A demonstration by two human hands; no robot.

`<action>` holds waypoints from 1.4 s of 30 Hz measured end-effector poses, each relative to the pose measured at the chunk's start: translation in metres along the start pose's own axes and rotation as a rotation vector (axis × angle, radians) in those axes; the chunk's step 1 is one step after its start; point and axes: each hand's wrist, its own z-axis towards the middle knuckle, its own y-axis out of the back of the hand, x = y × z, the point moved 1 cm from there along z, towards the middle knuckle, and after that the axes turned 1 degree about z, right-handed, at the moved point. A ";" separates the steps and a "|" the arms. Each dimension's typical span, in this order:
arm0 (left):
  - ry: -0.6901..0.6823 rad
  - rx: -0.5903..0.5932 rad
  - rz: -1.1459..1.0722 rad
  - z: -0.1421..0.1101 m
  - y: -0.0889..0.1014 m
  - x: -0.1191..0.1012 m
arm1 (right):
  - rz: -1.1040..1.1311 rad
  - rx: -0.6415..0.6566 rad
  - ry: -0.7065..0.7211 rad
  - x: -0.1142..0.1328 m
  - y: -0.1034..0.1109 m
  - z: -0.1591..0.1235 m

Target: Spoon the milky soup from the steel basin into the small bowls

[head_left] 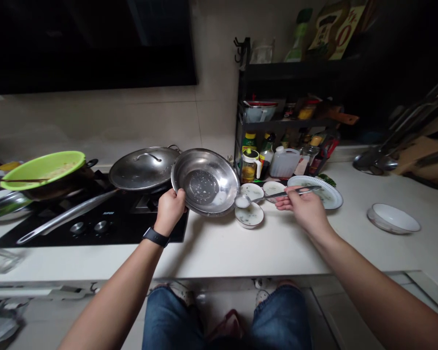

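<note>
The left hand sits at lower centre, its fingers clenched on the rim of a steel basin, which stands tilted with wet specks inside. The right hand pinches the handle of a spoon between its fingers, the spoon's bowl held just above a small dish on the counter. Two more small dishes lie just behind, and a plate sits under the right hand. A white bowl rests at right. To the left lie a hob, a pan lid and a green bowl. Bottles crowd a shelf at upper right.
</note>
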 end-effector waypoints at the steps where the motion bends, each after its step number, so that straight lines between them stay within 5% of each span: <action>1: -0.001 -0.001 0.013 0.000 0.001 0.000 | -0.019 0.002 0.029 -0.002 0.006 -0.001; 7: 0.004 -0.006 0.010 0.002 0.000 0.002 | -0.307 0.077 0.307 -0.018 0.025 -0.023; 14: -0.011 -0.005 -0.026 -0.002 0.001 -0.001 | -0.794 0.468 1.067 -0.011 0.037 -0.062; 18: -0.017 -0.001 -0.035 -0.003 0.000 -0.003 | -0.798 0.493 1.155 -0.002 0.032 -0.066; 23: -0.054 0.007 -0.035 -0.004 -0.002 -0.003 | -0.614 0.331 1.057 0.000 -0.009 -0.044; 27: -0.061 0.027 -0.028 -0.008 -0.001 -0.009 | -0.574 0.319 0.926 -0.008 -0.046 -0.015; 31: -0.063 0.029 -0.029 -0.012 0.001 -0.019 | -0.510 0.339 0.781 -0.020 -0.058 0.004; 34: -0.068 0.035 -0.014 -0.012 0.001 -0.024 | -0.380 0.321 0.584 -0.027 -0.056 0.008; 39: -0.080 0.034 0.058 -0.011 0.000 -0.024 | -0.050 0.239 0.060 -0.032 -0.064 0.013; 42: -0.046 0.050 0.031 -0.011 0.001 -0.021 | 0.044 0.249 -0.100 -0.031 -0.068 0.015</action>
